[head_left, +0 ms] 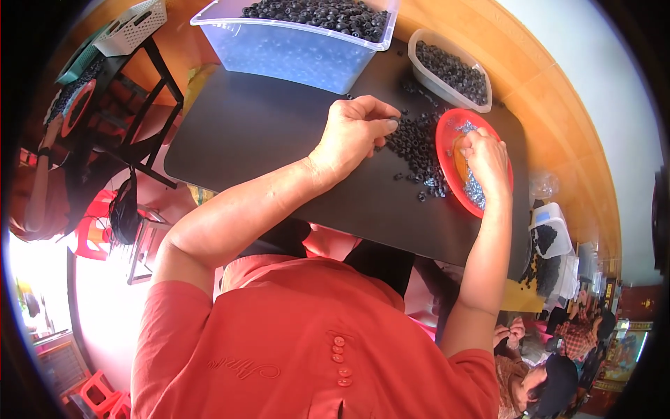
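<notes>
My left hand (356,133) rests on a black table mat (279,133), its fingertips pinched at the edge of a loose pile of small black rings (415,150). Whether a ring sits between the fingers is hard to tell. My right hand (485,157) reaches into a red plate (447,150) of small silvery metal pieces (474,188), fingers curled down onto them. The pile of rings lies between the two hands.
A big clear bin of black rings (307,35) stands at the far edge, a smaller clear tub of them (453,70) to its right. More tubs (551,234) sit off the mat's right end. A white basket (132,24) and black rack stand left. Another person (551,370) sits lower right.
</notes>
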`<state>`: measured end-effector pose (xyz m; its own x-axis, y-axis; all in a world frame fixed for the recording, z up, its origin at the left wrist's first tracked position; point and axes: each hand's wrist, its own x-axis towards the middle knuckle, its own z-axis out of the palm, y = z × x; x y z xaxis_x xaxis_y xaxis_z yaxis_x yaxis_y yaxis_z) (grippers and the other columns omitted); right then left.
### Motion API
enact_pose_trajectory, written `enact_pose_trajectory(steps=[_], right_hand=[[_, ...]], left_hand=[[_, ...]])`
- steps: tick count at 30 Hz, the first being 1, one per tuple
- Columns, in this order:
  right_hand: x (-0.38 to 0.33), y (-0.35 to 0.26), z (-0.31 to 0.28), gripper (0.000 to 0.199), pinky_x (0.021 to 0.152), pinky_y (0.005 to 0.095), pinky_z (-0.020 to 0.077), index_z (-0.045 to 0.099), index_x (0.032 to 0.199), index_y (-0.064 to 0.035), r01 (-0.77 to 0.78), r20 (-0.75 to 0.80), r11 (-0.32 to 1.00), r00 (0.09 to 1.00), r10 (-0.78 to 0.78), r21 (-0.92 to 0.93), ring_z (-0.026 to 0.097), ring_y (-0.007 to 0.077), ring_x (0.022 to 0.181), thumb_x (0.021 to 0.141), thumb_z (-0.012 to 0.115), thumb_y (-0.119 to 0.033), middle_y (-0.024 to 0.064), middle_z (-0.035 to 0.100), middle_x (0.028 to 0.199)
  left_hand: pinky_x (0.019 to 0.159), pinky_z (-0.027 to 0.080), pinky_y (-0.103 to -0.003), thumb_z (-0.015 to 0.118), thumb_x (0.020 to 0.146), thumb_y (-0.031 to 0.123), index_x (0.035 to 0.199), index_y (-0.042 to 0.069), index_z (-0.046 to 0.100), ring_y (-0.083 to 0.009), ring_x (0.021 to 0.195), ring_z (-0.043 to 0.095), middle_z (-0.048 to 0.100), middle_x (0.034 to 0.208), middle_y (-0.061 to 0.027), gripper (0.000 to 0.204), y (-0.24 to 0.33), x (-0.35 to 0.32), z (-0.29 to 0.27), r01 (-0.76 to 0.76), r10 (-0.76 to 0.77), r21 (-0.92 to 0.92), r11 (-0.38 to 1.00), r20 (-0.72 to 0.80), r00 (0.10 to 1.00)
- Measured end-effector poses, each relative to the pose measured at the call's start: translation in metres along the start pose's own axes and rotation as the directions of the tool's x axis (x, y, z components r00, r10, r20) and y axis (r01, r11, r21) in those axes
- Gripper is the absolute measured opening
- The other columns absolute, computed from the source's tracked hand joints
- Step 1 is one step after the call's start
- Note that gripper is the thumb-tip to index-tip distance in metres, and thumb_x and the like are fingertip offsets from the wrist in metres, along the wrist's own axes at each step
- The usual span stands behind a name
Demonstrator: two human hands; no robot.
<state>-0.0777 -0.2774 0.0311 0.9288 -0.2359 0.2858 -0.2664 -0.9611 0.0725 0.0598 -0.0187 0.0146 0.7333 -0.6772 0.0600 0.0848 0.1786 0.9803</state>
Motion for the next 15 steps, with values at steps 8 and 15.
enact_pose_trajectory(steps=[8, 15], right_hand=[[-0.001, 0.001, -0.009, 0.008, 0.083, 0.0452, 0.0410, 0.066, 0.087, -0.0046, -0.155, 0.114, 0.971, 0.984, 0.135, 0.182, 0.064, 0.0293, 0.093, 0.081, 0.068, -0.010, 0.0091, 0.066, 0.095], [-0.001, 0.002, -0.008, 0.008, 0.084, 0.0432, 0.0403, 0.067, 0.086, -0.0065, -0.156, 0.151, 0.981, 0.979, 0.138, 0.116, 0.063, 0.0281, 0.094, 0.080, 0.070, -0.011, 0.0081, 0.064, 0.094]], left_hand=[[0.052, 0.046, -0.021, 0.065, 0.089, 0.003, 0.103, -0.005, 0.068, -0.0073, 0.065, 0.058, 0.066, 0.083, -0.0041, 0.017, 0.000, 0.000, -0.002, -0.001, 0.001, 0.017, 1.000, -0.022, 1.000], [0.052, 0.046, -0.021, 0.065, 0.089, 0.003, 0.104, -0.005, 0.068, -0.0074, 0.065, 0.058, 0.066, 0.082, -0.0041, 0.017, 0.002, -0.001, -0.001, 0.019, -0.019, 0.018, 1.000, -0.005, 1.000]])
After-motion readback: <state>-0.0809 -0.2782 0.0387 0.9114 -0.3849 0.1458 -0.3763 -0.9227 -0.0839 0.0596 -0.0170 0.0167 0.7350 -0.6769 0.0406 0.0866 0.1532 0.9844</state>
